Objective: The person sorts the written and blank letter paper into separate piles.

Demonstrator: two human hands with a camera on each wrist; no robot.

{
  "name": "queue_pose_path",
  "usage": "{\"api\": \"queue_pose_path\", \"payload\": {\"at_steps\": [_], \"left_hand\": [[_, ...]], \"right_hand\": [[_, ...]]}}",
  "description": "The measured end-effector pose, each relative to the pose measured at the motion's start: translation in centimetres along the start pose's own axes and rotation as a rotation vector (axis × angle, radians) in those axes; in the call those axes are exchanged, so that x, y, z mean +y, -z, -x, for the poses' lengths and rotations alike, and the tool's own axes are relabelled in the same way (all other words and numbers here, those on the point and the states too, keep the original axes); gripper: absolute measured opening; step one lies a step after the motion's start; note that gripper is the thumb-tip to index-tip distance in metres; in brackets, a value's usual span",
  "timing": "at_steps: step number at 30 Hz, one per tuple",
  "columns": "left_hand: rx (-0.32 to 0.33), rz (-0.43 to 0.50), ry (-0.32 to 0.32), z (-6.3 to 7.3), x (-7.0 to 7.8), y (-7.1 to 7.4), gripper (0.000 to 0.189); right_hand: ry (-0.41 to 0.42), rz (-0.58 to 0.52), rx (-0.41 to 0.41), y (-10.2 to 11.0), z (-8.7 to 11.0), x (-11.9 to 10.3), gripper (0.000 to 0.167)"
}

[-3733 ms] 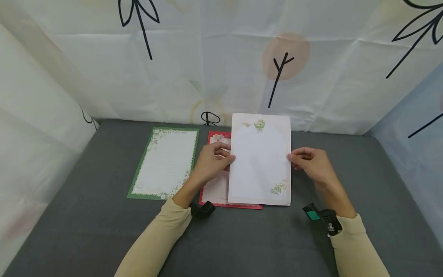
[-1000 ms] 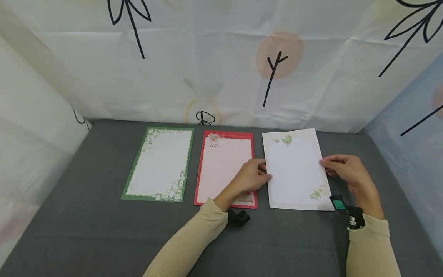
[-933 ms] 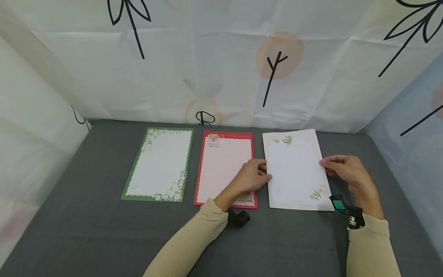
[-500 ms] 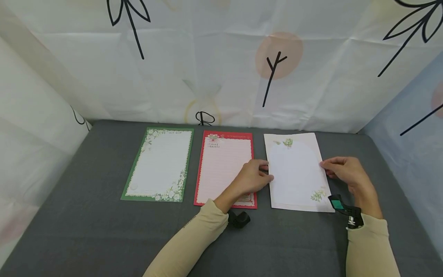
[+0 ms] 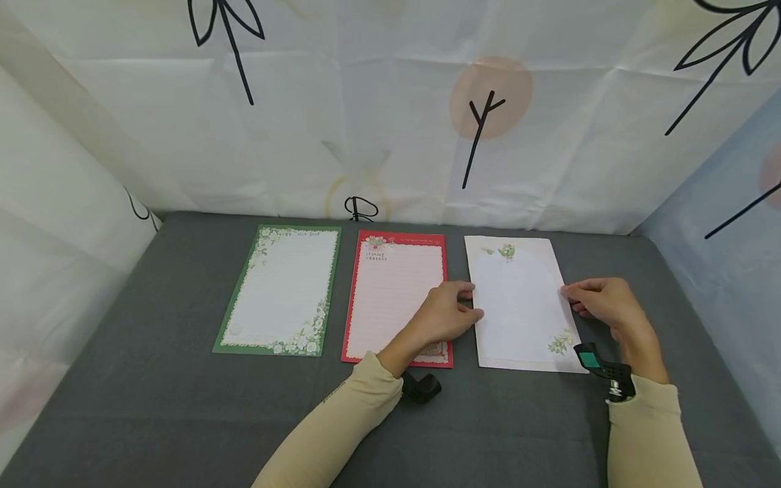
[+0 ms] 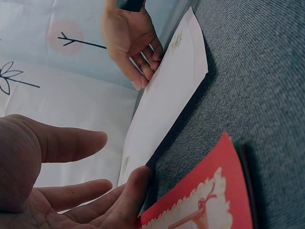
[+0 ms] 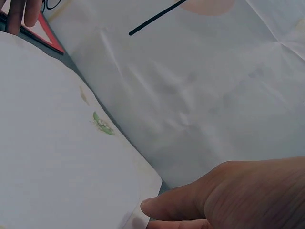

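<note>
A stack of white letter paper [image 5: 518,305] with green sprig prints lies at the right of the row. At its left edge is my left hand [image 5: 448,313], thumb and fingers spread apart; in the left wrist view one fingertip [image 6: 138,176] meets the edge. My right hand [image 5: 610,301] pinches the right edge, and in the right wrist view its thumb [image 7: 167,205] lies over the paper's border. Under my left forearm and hand is part of a red-bordered pink lined writing pad [image 5: 396,291]. A green-bordered white pad [image 5: 281,291] lies farther left.
The three papers lie side by side on a dark grey cloth-covered table [image 5: 183,407]. A pale printed curtain [image 5: 396,135] hangs behind the table's back edge, with more curtain at both sides. Each wrist wears a black camera band [image 5: 421,388].
The white paper came right from over the red-bordered pad and settled beside it. Over the last second its top shifted slightly toward me, and my right hand moved slightly left.
</note>
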State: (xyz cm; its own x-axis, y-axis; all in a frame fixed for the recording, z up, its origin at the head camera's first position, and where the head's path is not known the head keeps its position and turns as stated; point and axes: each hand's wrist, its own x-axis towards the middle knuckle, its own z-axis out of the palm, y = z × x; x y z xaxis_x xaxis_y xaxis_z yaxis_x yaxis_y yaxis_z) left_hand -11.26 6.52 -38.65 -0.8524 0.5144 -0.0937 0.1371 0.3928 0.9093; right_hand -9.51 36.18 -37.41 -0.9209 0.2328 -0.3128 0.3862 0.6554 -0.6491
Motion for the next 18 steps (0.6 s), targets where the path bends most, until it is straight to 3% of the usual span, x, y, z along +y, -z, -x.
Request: {"api": "queue_pose_path", "payload": {"at_steps": [18], "left_hand": [[0.007,0.012,-0.008,0.4,0.4,1.1,0.046]], "right_hand": [[-0.004,-0.013,0.086,-0.3,0.1,-0.6,0.05]]}}
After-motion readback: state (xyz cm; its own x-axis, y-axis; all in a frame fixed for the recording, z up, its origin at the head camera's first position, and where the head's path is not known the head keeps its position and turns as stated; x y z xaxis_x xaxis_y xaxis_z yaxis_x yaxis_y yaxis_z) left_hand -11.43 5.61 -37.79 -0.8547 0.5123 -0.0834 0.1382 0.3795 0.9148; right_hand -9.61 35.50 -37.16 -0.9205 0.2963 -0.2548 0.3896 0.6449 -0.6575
